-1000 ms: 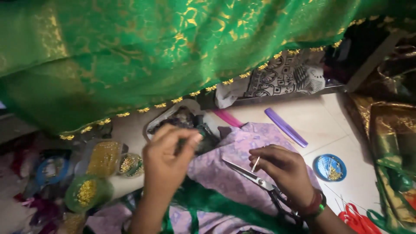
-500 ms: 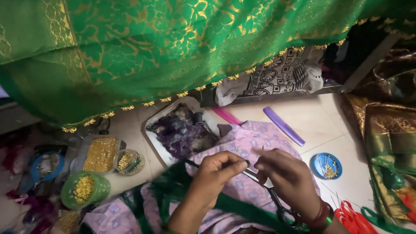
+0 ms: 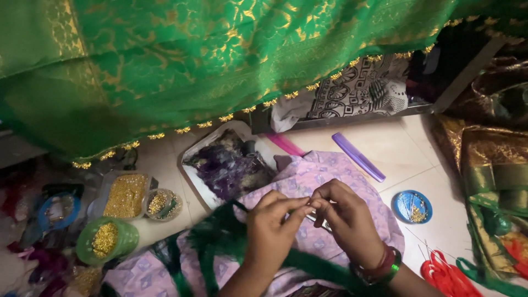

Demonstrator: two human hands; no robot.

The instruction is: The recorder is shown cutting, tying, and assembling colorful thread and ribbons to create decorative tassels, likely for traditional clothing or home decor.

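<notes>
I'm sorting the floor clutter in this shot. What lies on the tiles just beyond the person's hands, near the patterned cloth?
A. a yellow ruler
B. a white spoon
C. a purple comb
C: a long purple comb lies slantwise on the tiles beyond both hands, near the black-and-white patterned cloth.

Packages: you are looking at none that are sealed or printed.
Labels: none are showing on anything in view.
Signs: none are appearing.
Screens: none are appearing.
</notes>
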